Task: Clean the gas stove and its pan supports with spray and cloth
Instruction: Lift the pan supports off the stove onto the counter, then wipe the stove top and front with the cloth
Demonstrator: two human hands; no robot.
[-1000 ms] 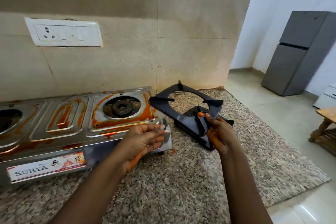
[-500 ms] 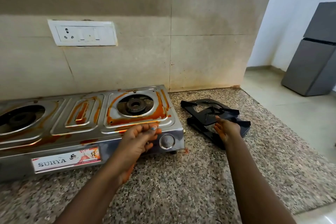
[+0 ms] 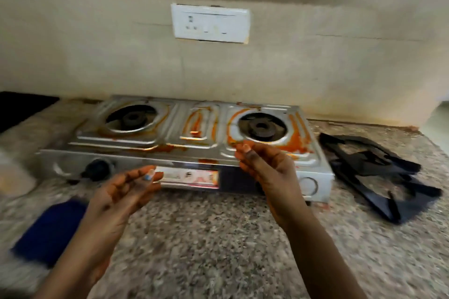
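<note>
Both our hands empty, fingers loosely curled: the blue cloth (image 3: pixel 48 230) lies below-left of our left hand (image 3: pixel 126 192), the nearer one; our right hand (image 3: pixel 264 167) hovers before the stove (image 3: pixel 184 143).

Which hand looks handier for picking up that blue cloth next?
Probably the left hand: it hangs empty right above the blue cloth lying at the left. The right hand, also empty, sits farther off, before the stove.

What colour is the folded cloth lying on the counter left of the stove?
Dark blue, plain as far as the blur allows; the cloth shows in the head view, at lower left on the granite counter.
</note>
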